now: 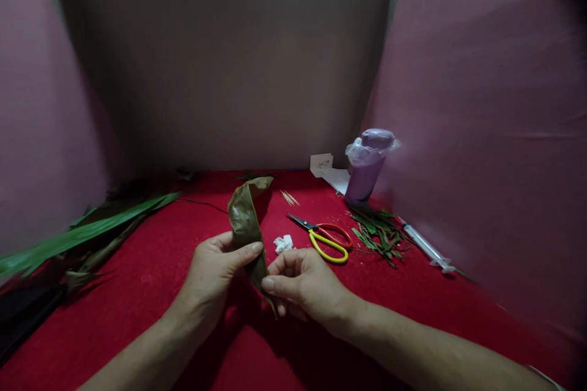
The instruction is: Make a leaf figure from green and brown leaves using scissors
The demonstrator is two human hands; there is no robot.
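A brownish-green folded leaf [246,217] stands upright over the red cloth, its top curling to the right. My left hand [215,269] pinches its middle between thumb and fingers. My right hand [300,284] is closed on the leaf's lower end, thumb pressing against it. Both hands meet near the centre of the table.
Long green leaves [77,232] lie at the left. Scissors with red and yellow handles [326,238], a small white scrap [283,244], toothpicks [290,197], leaf trimmings [380,233], a syringe [428,248], a purple cup covered in plastic [367,165] and paper slips [326,166] lie at the right. Pink panels flank both sides.
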